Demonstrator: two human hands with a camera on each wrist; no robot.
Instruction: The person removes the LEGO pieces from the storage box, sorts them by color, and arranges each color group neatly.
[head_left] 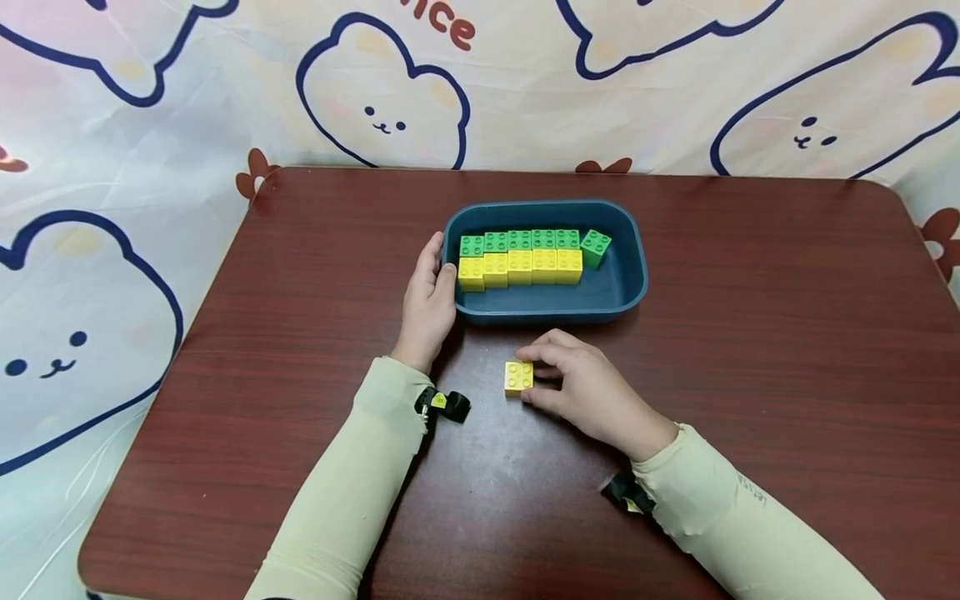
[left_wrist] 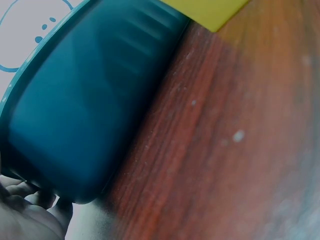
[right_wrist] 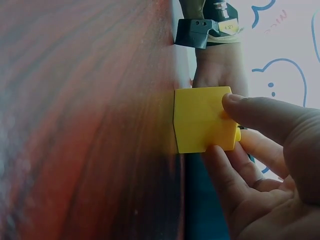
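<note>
Hands [head_left: 426, 308] [head_left: 592, 387] hold a blue tray [head_left: 540, 317] (left) and yellow block [head_left: 518, 377] (right).

Desk [head_left: 337, 250]: dark reddish-brown top, wood grain running side to side, corners rounded. A pale sheen lies across its near middle; a small whitish speck [left_wrist: 239, 135] shows close up. Blue tray [head_left: 551, 316] rests flat on the far half, long side roughly parallel to the far edge. Single yellow brick [head_left: 518, 379] near the tray's front, studs up; contact with the surface uncertain.
</note>
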